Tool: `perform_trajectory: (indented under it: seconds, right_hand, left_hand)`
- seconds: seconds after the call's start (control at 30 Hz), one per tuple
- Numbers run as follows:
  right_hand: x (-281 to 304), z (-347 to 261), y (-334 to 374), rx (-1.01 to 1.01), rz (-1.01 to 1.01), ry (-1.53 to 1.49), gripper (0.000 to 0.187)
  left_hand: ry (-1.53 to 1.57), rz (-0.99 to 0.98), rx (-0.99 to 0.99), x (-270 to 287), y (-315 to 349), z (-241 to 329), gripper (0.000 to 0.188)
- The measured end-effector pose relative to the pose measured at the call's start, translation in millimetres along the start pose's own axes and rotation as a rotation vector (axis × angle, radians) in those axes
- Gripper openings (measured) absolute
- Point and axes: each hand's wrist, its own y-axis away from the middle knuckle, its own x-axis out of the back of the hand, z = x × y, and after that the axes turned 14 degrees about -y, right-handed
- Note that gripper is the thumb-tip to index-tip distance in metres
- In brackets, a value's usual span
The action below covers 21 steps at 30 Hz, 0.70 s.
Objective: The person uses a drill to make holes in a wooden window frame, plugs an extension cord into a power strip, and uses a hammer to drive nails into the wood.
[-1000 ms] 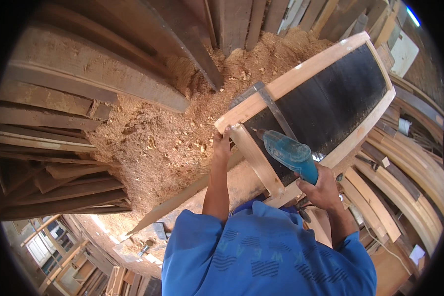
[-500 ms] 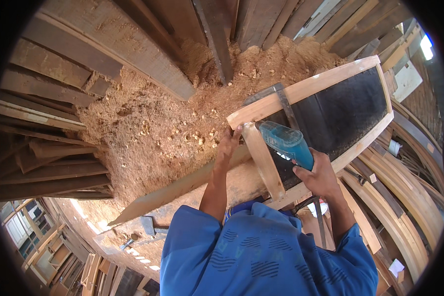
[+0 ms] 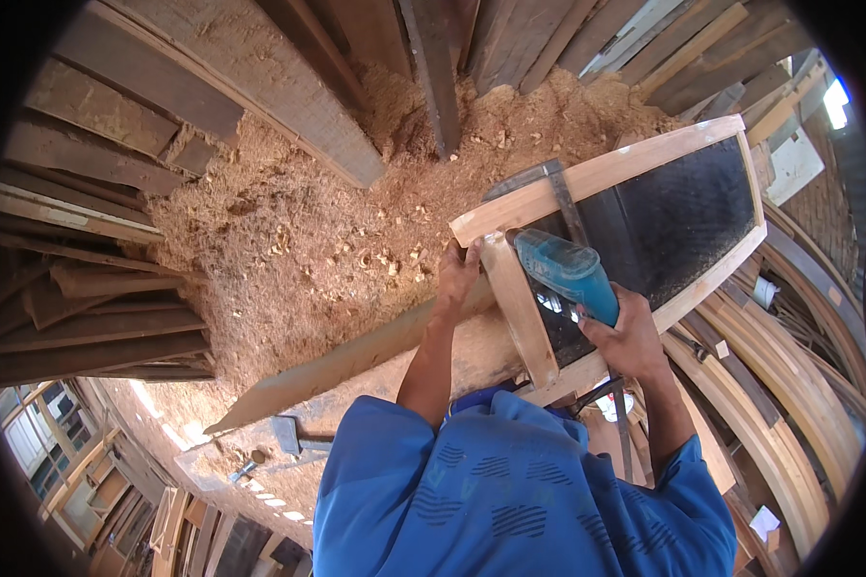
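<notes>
My right hand [image 3: 635, 338] is wrapped round the lower end of a teal, bottle-shaped thing [image 3: 566, 271]; its exact kind is unclear. Its narrow dark end points at the joint where a wooden crosspiece [image 3: 518, 308] meets the long curved rail [image 3: 635, 159] of a wooden frame. Pale residue shows at that joint. My left hand [image 3: 458, 269] is closed at the same corner, fingers against the crosspiece's end and the rail's underside. A dark metal clamp [image 3: 566, 202] spans the rail beside the teal thing. A black panel [image 3: 678, 216] fills the frame.
Wood shavings [image 3: 318, 231] cover the ground ahead. Thick planks [image 3: 250, 82] stand around the far and left sides. Curved wooden strips [image 3: 789, 385] are stacked at right. A hammer-like tool [image 3: 287, 435] and a smaller metal tool [image 3: 248, 464] lie on the bench [image 3: 212, 462] at lower left.
The view has shifted slightly, so frame and hands sit a little farther right and the shavings a little left. Both hands keep their holds, and the teal thing still points at the joint.
</notes>
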Motion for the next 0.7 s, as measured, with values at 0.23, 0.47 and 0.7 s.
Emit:
perform_trajectory:
  seconds: [0.23, 0.47, 0.7]
  right_hand:
    - [-3, -4, -4, 0.028, -0.022, 0.014, 0.028]
    - [0, -16, -12, -0.015, -0.047, 0.094, 0.025]
    - [12, -43, -37, -0.008, -0.162, 0.408, 0.032]
  left_hand:
    - [0.080, 0.074, -0.014, -2, 2, 5, 0.033]
    - [0.120, -0.001, -0.009, 1, 2, 6, 0.040]
    - [0.044, -0.029, 0.107, 5, 3, 8, 0.039]
